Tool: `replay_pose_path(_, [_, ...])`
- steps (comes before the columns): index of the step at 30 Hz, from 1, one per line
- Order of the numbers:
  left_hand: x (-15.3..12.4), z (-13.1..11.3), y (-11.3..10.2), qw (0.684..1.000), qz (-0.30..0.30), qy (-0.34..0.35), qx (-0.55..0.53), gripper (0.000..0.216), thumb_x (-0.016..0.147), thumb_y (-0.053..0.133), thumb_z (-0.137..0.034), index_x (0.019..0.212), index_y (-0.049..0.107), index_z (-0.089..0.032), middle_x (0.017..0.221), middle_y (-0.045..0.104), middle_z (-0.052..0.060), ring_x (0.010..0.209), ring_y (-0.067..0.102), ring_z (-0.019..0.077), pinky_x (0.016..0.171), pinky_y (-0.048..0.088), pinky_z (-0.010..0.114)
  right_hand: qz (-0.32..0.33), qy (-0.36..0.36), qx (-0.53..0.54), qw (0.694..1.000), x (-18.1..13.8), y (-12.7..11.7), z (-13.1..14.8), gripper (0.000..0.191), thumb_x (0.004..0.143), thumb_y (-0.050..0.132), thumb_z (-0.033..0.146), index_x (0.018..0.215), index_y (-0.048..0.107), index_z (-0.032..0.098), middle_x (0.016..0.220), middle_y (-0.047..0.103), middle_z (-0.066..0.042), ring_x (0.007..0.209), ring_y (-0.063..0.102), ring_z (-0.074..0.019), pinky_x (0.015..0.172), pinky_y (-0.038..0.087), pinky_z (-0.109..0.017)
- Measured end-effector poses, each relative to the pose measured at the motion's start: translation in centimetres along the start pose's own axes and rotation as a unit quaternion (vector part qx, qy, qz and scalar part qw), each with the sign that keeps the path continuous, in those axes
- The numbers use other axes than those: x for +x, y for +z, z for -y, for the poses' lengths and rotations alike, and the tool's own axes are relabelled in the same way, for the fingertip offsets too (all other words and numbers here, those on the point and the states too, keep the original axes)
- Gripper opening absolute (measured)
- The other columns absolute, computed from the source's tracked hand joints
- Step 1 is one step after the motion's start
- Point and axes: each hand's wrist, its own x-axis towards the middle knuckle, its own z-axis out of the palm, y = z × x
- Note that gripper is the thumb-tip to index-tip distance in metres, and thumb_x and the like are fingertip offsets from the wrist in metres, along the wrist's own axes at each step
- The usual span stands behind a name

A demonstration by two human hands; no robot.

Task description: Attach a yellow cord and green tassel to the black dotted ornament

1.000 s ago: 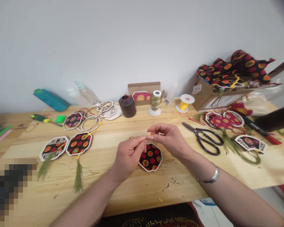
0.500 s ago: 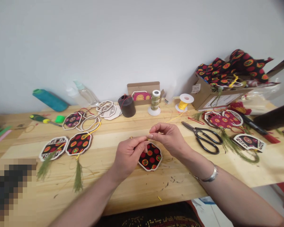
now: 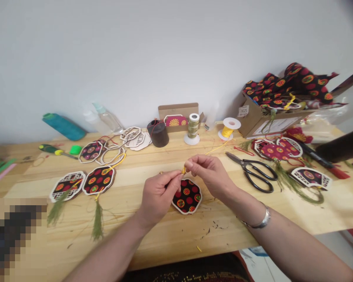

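Between my two hands is a bit of yellow cord [image 3: 184,169], pinched at my fingertips. My left hand [image 3: 161,194] is closed, thumb against forefinger, on the cord's near side. On the other side my right hand [image 3: 207,172] pinches the same cord. Just below lies a wood-rimmed ornament [image 3: 187,197] covered in black fabric with red and orange flowers; its upper left part is hidden by my left hand. A yellow strand runs from behind my right hand toward the spool of yellow cord [image 3: 228,129].
Black-handled scissors [image 3: 254,172] lie to the right of my right hand. Finished ornaments with green tassels [image 3: 97,223] are at left. A dark thread cone [image 3: 158,134], a green thread spool [image 3: 193,129] and a cardboard box [image 3: 259,117] of fabric stand along the wall.
My fingertips have drawn slightly, and the yellow cord between them now shows as a small bunched loop. The ornament below stays in place.
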Motion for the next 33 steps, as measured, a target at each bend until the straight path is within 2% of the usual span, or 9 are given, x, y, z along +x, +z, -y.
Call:
replay_pose_path(3, [0.06,0.12,0.07,1.0,-0.003,-0.009,-0.024,0.014,0.084,0.057,-0.02,0.084,0.071,-0.018,0.055,0.059,-0.005,0.053,0.054,0.0062,0.057,0.046,0.017,-0.002,0.015,0.001,1.0,0.17,-0.09,0.16,0.026,0.078,0.063,0.04,0.07,0.068,0.015,0.066,0.061,0.001,0.054,0.043,-0.0064,0.055,0.033,-0.024])
replay_pose_path(10, [0.17,0.04,-0.06,0.995,0.01,-0.049,-0.086,0.015,0.084,0.057,-0.021,0.083,0.071,-0.017,0.054,0.057,-0.004,0.053,0.052,0.0071,0.058,0.047,0.019,0.035,0.078,0.049,0.995,0.5,-0.28,-0.13,0.021,0.066,0.074,0.036,0.071,0.071,0.016,0.059,0.059,0.003,0.053,0.043,-0.0061,0.054,0.032,-0.023])
replay_pose_path(18, [0.52,-0.6,-0.18,0.982,0.025,-0.117,-0.146,0.016,0.082,0.058,-0.024,0.077,0.071,-0.015,0.052,0.052,-0.004,0.049,0.046,0.0071,0.05,0.042,0.019,0.054,0.07,0.06,0.994,0.45,-0.42,-0.15,0.018,0.064,0.076,0.033,0.069,0.071,0.017,0.061,0.063,0.002,0.052,0.044,-0.0057,0.053,0.034,-0.022])
replay_pose_path(22, [0.48,-0.62,-0.19,0.978,0.026,-0.132,-0.162,0.017,0.082,0.059,-0.027,0.081,0.072,-0.015,0.051,0.051,-0.004,0.049,0.045,0.0071,0.048,0.04,0.019,0.068,0.072,0.067,0.993,0.36,-0.37,0.11,0.017,0.062,0.077,0.03,0.072,0.072,0.017,0.064,0.066,0.002,0.057,0.051,-0.0072,0.058,0.04,-0.022])
replay_pose_path(26, [0.46,-0.55,-0.18,0.979,0.027,-0.131,-0.157,0.018,0.082,0.059,-0.027,0.083,0.072,-0.015,0.052,0.051,-0.004,0.049,0.044,0.0066,0.049,0.04,0.018,0.073,0.074,0.066,0.992,0.35,-0.27,0.35,0.017,0.06,0.079,0.027,0.072,0.071,0.016,0.062,0.065,0.003,0.058,0.053,-0.0071,0.062,0.044,-0.023])
replay_pose_path(33, [0.36,-0.46,-0.12,0.983,0.006,-0.143,-0.114,0.018,0.079,0.062,-0.028,0.086,0.074,-0.016,0.053,0.057,-0.003,0.05,0.049,0.0075,0.05,0.045,0.019,0.052,0.063,0.043,0.996,0.23,-0.18,0.41,0.016,0.064,0.076,0.027,0.07,0.068,0.015,0.06,0.06,0.004,0.055,0.05,-0.0063,0.06,0.042,-0.023])
